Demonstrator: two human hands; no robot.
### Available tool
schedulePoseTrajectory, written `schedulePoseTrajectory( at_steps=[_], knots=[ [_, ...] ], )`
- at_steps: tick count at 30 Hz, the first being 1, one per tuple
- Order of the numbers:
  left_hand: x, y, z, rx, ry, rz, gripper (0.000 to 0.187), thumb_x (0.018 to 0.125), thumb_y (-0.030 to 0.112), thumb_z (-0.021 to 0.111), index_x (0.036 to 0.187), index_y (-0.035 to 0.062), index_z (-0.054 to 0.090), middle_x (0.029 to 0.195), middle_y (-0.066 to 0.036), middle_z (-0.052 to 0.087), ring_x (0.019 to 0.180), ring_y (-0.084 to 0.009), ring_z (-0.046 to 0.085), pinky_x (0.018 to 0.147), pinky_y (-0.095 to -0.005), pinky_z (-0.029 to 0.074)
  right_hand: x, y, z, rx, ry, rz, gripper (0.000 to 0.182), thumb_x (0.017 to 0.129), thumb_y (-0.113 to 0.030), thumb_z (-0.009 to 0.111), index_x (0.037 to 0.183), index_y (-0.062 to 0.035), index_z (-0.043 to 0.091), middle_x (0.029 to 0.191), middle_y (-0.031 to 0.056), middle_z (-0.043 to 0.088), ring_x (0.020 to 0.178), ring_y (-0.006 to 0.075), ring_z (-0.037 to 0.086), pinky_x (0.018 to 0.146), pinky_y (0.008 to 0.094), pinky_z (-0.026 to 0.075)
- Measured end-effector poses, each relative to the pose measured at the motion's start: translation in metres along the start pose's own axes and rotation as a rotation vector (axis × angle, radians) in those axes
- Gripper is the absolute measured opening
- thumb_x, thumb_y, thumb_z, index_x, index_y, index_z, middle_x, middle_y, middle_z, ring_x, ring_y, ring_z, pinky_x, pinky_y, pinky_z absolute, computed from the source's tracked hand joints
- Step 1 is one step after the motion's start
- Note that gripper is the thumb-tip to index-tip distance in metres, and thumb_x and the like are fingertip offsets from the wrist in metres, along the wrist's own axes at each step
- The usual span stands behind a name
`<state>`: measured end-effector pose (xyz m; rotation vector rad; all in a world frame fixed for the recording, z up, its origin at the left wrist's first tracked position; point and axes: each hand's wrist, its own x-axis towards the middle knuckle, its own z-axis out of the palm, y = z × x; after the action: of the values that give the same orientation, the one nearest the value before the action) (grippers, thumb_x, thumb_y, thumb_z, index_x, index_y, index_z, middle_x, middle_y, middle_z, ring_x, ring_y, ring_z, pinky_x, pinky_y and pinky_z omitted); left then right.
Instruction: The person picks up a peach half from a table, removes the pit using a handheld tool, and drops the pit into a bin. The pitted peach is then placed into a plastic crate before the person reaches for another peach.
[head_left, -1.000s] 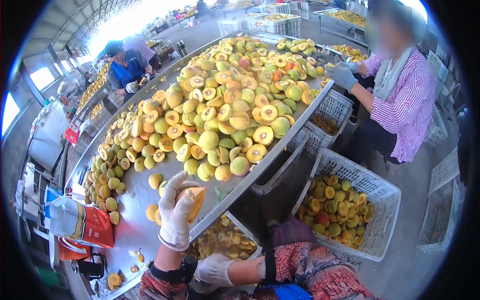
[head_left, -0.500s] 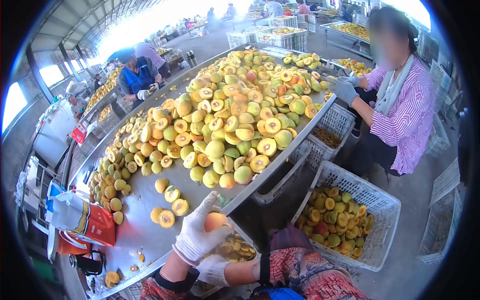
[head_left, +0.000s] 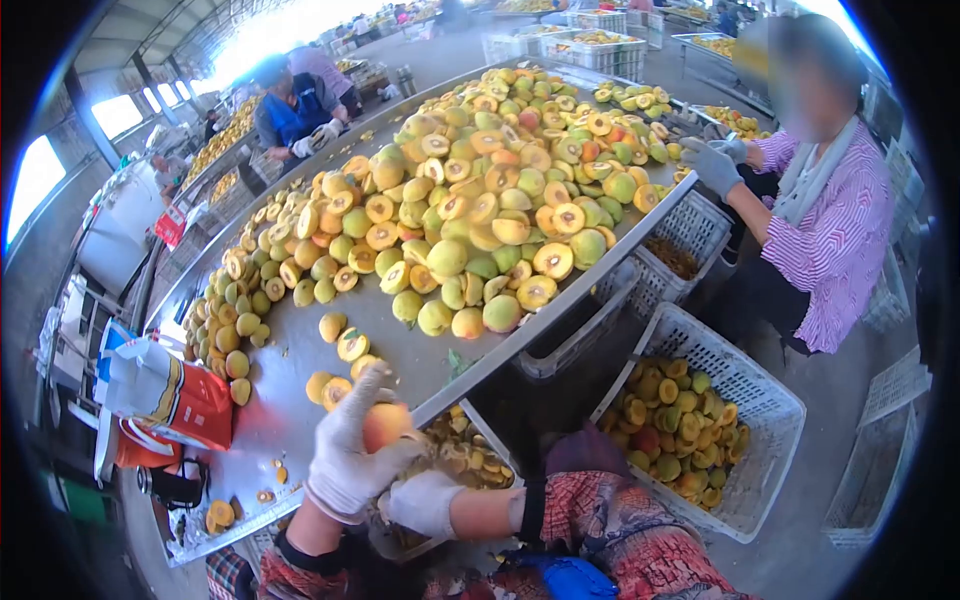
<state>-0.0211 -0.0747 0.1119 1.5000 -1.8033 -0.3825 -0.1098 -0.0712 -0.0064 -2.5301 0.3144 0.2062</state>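
Note:
My left hand (head_left: 345, 455), in a white knit glove, grips a peach (head_left: 386, 426) with orange-red skin between thumb and fingers, over the near edge of the metal table (head_left: 270, 400). Just below it on the right, my gloved right hand (head_left: 425, 503) is closed, its fingertips turned away, and what it holds, if anything, is hidden. Beneath both hands a crate of peach pieces (head_left: 470, 455) shows in part. Several cut peaches (head_left: 351, 346) lie on the table beyond my left hand. Farther back rises a big heap of peaches (head_left: 450, 215), many halved with pits showing.
To my right stands a white plastic crate (head_left: 775, 410) with peach halves in it. A co-worker in a striped shirt (head_left: 830, 230) works at the table's right edge, another (head_left: 290, 115) at the far left. A red and white bag (head_left: 190, 400) sits at the table's left edge.
My left hand, still around the peach, has moved left and slightly down in the view. My right hand remains close below it. The whole scene has shifted slightly as the camera turned.

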Motion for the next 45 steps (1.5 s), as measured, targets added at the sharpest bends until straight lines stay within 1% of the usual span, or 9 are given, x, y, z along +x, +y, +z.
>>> schedulePoseTrajectory(
  at_steps=[7,10,13,19,28,32,38,43,45],
  knots=[
    [-0.131,-0.053,-0.098,0.240,0.375,-0.539,0.065,0.073,0.002,0.068,0.133,-0.0058,0.045,0.093,-0.011,0.061,0.082,-0.0143,0.060,0.073,-0.0282,0.051,-0.001,-0.002,-0.011,-0.031,0.009,0.032,0.022,0.089,-0.017,0.050,0.102,-0.0090,0.067,0.102,0.0129,0.068,0.093,0.0287,0.068,0.072,0.0427,0.056],
    [-0.225,-0.092,-0.133,0.611,0.393,-0.554,0.059,0.075,0.012,0.070,0.129,-0.0040,0.049,0.105,-0.018,0.063,0.093,-0.0273,0.064,0.082,-0.0337,0.050,0.000,-0.004,-0.010,-0.110,-0.011,0.000,0.023,0.091,-0.018,0.050,0.105,-0.0074,0.065,0.101,0.0124,0.069,0.093,0.0296,0.068,0.073,0.0424,0.056],
    [-0.257,-0.085,-0.152,1.026,-0.059,-1.106,0.054,0.076,0.017,0.072,0.123,-0.0026,0.054,0.110,-0.022,0.062,0.103,-0.0340,0.060,0.088,-0.0373,0.048,0.002,-0.003,-0.007,-0.107,-0.062,0.004,0.024,0.091,-0.019,0.050,0.107,-0.0065,0.063,0.099,0.0142,0.068,0.092,0.0303,0.068,0.073,0.0426,0.056],
    [-0.164,-0.125,-0.138,0.561,0.322,-0.686,0.052,0.075,0.023,0.074,0.119,-0.0009,0.057,0.117,-0.021,0.058,0.110,-0.0355,0.055,0.094,-0.0410,0.045,0.004,-0.004,-0.011,-0.094,-0.045,-0.022,0.022,0.089,-0.017,0.050,0.103,-0.0063,0.063,0.096,0.0143,0.068,0.088,0.0304,0.069,0.071,0.0440,0.055],
    [0.000,-0.180,-0.028,1.100,-0.320,-0.475,0.058,0.075,0.038,0.070,0.126,0.0132,0.054,0.137,-0.014,0.047,0.134,-0.0312,0.035,0.109,-0.0501,0.026,0.013,0.004,0.001,-0.008,0.031,0.030,0.022,0.089,-0.022,0.048,0.101,-0.0100,0.062,0.091,0.0113,0.067,0.079,0.0291,0.069,0.062,0.0440,0.055],
    [-0.005,-0.197,-0.004,1.032,-0.240,-0.227,0.047,0.072,0.029,0.070,0.115,0.0150,0.059,0.129,-0.014,0.051,0.123,-0.0342,0.045,0.106,-0.0477,0.032,0.004,0.003,-0.014,-0.046,0.008,0.045,0.021,0.087,-0.018,0.050,0.100,-0.0086,0.063,0.092,0.0121,0.068,0.078,0.0318,0.069,0.063,0.0447,0.056],
    [-0.019,-0.207,0.004,0.434,-0.141,-0.390,0.036,0.071,0.011,0.067,0.106,0.0091,0.060,0.107,-0.018,0.061,0.095,-0.0406,0.059,0.085,-0.0384,0.051,0.000,0.008,-0.030,-0.118,0.210,-0.001,0.020,0.088,-0.019,0.051,0.103,-0.0075,0.057,0.086,0.0130,0.064,0.071,0.0310,0.068,0.057,0.0433,0.055],
    [-0.038,-0.146,-0.029,-0.538,0.150,-0.686,0.037,0.076,0.004,0.070,0.111,-0.0025,0.059,0.100,-0.006,0.063,0.092,-0.0135,0.060,0.082,-0.0283,0.051,0.000,0.025,-0.054,0.063,0.658,-0.016,0.026,0.085,-0.024,0.062,0.102,-0.0058,0.053,0.083,0.0176,0.061,0.068,0.0317,0.065,0.057,0.0383,0.053],
    [-0.048,-0.120,-0.036,-0.660,0.172,-0.708,0.039,0.076,0.004,0.072,0.112,-0.0024,0.059,0.098,-0.005,0.062,0.090,-0.0136,0.060,0.082,-0.0286,0.050,0.006,0.027,-0.054,0.288,0.756,-0.048,0.030,0.085,-0.023,0.065,0.104,-0.0046,0.051,0.085,0.0174,0.062,0.068,0.0295,0.065,0.057,0.0358,0.052]
  ],
)
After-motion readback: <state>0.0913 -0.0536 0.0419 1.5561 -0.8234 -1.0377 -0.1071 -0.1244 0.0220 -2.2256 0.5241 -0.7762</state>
